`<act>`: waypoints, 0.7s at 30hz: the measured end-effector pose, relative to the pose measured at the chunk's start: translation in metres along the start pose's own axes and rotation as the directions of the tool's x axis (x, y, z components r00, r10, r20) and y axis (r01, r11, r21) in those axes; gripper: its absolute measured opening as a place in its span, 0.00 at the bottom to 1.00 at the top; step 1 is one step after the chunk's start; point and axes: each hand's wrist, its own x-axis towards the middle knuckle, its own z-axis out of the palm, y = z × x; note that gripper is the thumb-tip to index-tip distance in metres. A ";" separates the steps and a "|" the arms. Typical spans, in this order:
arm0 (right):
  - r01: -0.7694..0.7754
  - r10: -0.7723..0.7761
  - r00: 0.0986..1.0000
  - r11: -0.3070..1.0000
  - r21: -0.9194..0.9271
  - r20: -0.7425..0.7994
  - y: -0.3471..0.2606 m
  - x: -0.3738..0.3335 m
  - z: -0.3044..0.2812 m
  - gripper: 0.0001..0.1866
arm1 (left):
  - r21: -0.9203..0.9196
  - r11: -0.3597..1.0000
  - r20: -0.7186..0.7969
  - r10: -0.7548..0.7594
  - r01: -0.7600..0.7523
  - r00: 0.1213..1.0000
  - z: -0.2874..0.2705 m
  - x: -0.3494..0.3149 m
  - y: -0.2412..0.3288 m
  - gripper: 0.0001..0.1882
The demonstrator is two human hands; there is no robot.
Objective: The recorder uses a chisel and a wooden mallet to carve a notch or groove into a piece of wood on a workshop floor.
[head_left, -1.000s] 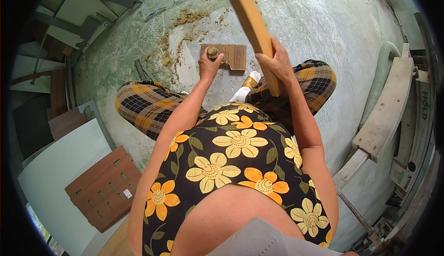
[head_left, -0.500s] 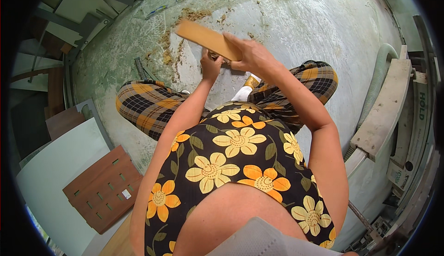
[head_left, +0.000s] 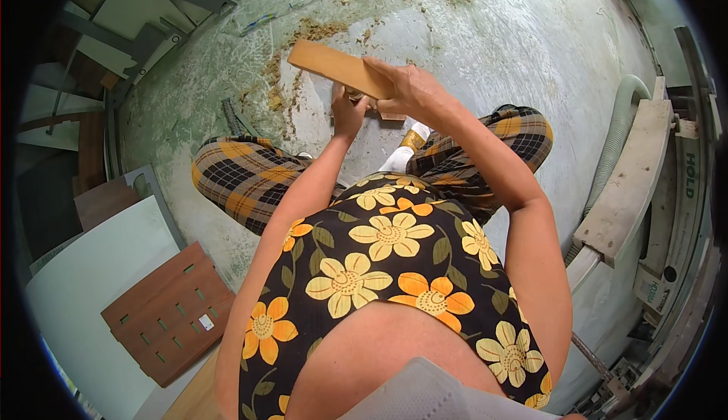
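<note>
Right hand: we see the right hand (head_left: 409, 90) closed firmly on one end of a wood block (head_left: 334, 66), thumb underneath, fingers over the edge.
Wood block: tilted above the left hand (head_left: 347, 115), its free end pointing to the far left; whether it touches the round-ended handle (head_left: 354, 95) we cannot tell.
Left hand: fingers wrapped narrowly around that handle, as far as the block lets us see.
Handle: only a bit of its top shows under the block; its lower end is out of sight.
Board: a small corner of the brown board (head_left: 392, 116) shows beyond the hands, low at the floor (head_left: 516, 48), near the socked foot (head_left: 413, 138); the rest is covered.
Done: loose brown chips (head_left: 322, 27) lie on the floor beyond the block; we take them as a sign of cutting, though their source is not shown.
Left: both hands are occupied, so we judge the work under way, not closed out.
Unread: the worked face of the board is hidden; we cannot log depth, cut edges or share remaining.
</note>
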 end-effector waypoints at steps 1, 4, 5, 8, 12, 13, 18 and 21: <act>0.036 -0.037 0.999 0.999 -0.029 -0.034 -0.006 0.003 -0.006 0.42 | -0.192 0.981 0.019 -0.020 0.023 1.000 0.001 0.000 -0.008 0.17; 0.066 -0.066 0.994 0.998 -0.008 -0.083 -0.023 -0.002 -0.019 0.41 | -0.282 0.947 0.062 -0.144 0.156 0.988 -0.003 -0.002 0.001 0.17; 0.104 -0.097 0.988 0.993 0.058 -0.121 -0.023 -0.003 -0.020 0.41 | -0.234 0.962 0.035 -0.134 0.138 0.990 -0.003 -0.001 0.006 0.17; 0.116 -0.093 0.985 0.980 0.159 -0.144 -0.004 -0.006 -0.002 0.41 | -0.132 0.986 -0.021 -0.106 0.103 0.994 -0.004 0.000 0.013 0.18; -0.014 0.014 0.999 1.000 -0.015 -0.032 0.021 0.001 0.013 0.41 | -0.280 0.941 -0.006 -0.202 0.193 0.979 -0.001 0.009 -0.002 0.13; -0.041 0.044 0.998 0.996 0.078 -0.047 0.018 0.001 0.008 0.40 | -0.208 0.961 -0.001 -0.188 0.184 0.982 -0.001 0.011 0.003 0.12; 0.001 0.036 0.982 0.980 0.198 -0.184 0.017 0.004 -0.005 0.40 | -0.363 0.922 0.006 -0.145 0.137 0.989 -0.005 0.008 -0.013 0.07; -0.026 0.062 0.980 0.982 0.187 -0.191 0.023 0.003 -0.007 0.43 | -0.354 0.929 -0.017 -0.121 0.107 0.993 -0.005 0.009 -0.011 0.08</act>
